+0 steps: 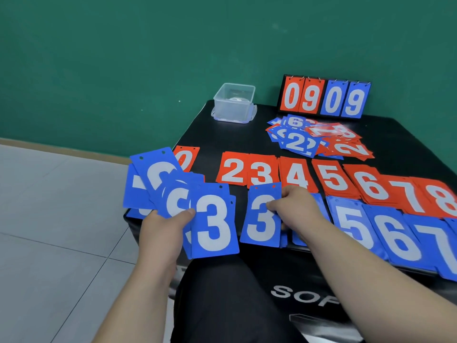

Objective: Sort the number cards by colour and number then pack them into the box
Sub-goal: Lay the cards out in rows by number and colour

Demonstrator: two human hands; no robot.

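Green wall and grey floor tiles lie behind a black tabletop (235, 134), at whose far edge stands a clear rectangular plastic box (234, 102), open side up. Right of that box a flip scoreboard (325, 97) stands upright, showing 09 in red and 09 in blue. Also right of the box, slightly nearer the person, lies a loose heap of blue and red number cards (319, 139), overlapping one another. Nearer than the box, a row of red number cards (296, 174) runs across the tabletop reading 0, then 2 through 8, with a gap after the 0. Nearer still from the box, at the front edge, lies a row of blue number cards (395, 233) showing 5, 6 and 7. The left hand (163, 231), well in front of the box and over the front left corner, grips a fan of blue number cards (215, 224) with its thumb on top, a 3 at the front. The right hand (294, 206) pinches the right edge of a blue card with a white 3 (259, 224), which lies at the left end of the blue row, just beside the fan
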